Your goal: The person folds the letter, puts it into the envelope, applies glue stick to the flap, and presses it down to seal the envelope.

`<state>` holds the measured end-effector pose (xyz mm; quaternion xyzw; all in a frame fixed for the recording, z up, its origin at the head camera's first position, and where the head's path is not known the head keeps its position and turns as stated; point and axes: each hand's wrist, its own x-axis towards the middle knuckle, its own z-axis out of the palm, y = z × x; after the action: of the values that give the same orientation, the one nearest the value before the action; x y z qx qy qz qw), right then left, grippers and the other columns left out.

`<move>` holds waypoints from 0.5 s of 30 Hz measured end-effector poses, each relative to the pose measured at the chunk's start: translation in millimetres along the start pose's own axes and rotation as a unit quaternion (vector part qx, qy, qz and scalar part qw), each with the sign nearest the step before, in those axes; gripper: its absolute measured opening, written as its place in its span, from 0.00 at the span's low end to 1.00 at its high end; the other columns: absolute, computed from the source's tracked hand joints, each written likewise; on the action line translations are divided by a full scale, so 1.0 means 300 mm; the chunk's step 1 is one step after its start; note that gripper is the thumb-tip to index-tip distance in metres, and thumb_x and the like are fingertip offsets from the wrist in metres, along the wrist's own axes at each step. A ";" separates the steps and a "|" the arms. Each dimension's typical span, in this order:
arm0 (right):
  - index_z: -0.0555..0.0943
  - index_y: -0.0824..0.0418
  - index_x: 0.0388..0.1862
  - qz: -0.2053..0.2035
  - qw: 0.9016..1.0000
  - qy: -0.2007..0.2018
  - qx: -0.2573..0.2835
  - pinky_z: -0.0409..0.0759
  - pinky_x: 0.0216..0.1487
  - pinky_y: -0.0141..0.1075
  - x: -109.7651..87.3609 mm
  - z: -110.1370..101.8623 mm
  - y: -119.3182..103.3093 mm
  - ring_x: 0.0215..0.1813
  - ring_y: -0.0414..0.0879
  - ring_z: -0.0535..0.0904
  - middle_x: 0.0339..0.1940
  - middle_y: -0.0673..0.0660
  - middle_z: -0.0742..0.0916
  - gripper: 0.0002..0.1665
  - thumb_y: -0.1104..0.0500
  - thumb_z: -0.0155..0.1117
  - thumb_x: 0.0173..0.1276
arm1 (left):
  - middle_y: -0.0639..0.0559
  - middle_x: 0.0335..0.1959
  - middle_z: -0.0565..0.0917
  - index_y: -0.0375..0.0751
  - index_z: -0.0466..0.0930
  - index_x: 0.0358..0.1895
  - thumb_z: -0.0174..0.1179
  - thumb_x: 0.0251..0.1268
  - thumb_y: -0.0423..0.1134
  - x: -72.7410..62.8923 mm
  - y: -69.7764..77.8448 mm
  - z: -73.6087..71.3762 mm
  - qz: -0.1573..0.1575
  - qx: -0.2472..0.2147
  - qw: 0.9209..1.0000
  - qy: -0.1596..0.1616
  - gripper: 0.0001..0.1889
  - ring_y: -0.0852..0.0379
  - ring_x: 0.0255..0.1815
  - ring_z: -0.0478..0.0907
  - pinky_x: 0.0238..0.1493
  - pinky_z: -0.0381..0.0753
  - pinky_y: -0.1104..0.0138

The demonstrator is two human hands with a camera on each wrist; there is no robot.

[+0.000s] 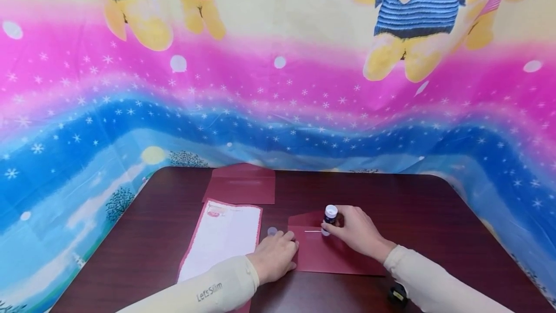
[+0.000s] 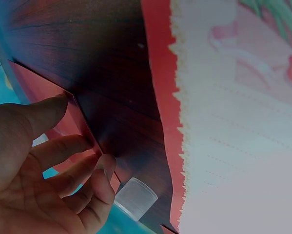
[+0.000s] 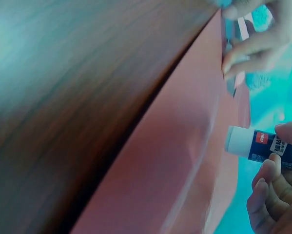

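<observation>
A dark red envelope (image 1: 339,257) with its flap spread lies in front of me. My right hand (image 1: 360,231) grips a glue stick (image 1: 330,216), navy with white ends, held upright over the envelope near its fold. A thin white streak (image 1: 312,231) runs left from the stick's lower end. At the envelope's left edge, my left hand (image 1: 274,255) rests with loosely bent fingers; the left wrist view shows fingertips (image 2: 89,145) touching that edge. A translucent cap (image 2: 136,199) lies beside them.
A white letter sheet (image 1: 226,240) with a red border lies left of the left hand. Behind it, another red envelope (image 1: 243,190) reaches the far table edge. A small black object (image 1: 397,294) sits below the right wrist. A printed cloth (image 1: 278,110) hangs behind the table.
</observation>
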<state>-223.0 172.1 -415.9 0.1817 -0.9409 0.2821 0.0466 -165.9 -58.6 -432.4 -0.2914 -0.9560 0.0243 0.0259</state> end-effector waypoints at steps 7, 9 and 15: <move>0.83 0.46 0.32 -0.014 1.000 -0.015 0.022 0.70 0.26 0.31 0.031 0.068 -0.058 0.23 0.37 0.72 0.22 0.42 0.81 0.09 0.51 0.78 0.60 | 0.55 0.42 0.81 0.49 0.86 0.54 0.71 0.61 0.53 0.003 0.003 -0.005 -0.001 0.001 1.000 -0.008 0.20 0.57 0.38 0.77 0.39 0.82 0.67; 0.84 0.46 0.32 -0.020 0.999 -0.015 0.028 0.71 0.26 0.31 0.038 0.080 -0.069 0.24 0.37 0.72 0.23 0.41 0.82 0.09 0.52 0.78 0.60 | 0.55 0.42 0.81 0.49 0.86 0.52 0.71 0.61 0.53 0.004 0.003 -0.005 -0.001 0.002 1.000 -0.008 0.19 0.58 0.37 0.77 0.39 0.82 0.67; 0.84 0.46 0.31 -0.017 1.000 -0.018 0.003 0.71 0.26 0.31 0.049 0.107 -0.088 0.23 0.36 0.72 0.21 0.41 0.81 0.10 0.51 0.80 0.56 | 0.56 0.40 0.80 0.49 0.87 0.48 0.71 0.61 0.53 0.002 0.005 -0.004 0.002 0.009 1.000 -0.003 0.17 0.58 0.37 0.77 0.37 0.81 0.67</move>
<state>-226.6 129.4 -426.3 0.2031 -0.9374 0.2806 0.0344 -165.4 -56.9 -431.2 -0.2930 -0.9552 0.0339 0.0261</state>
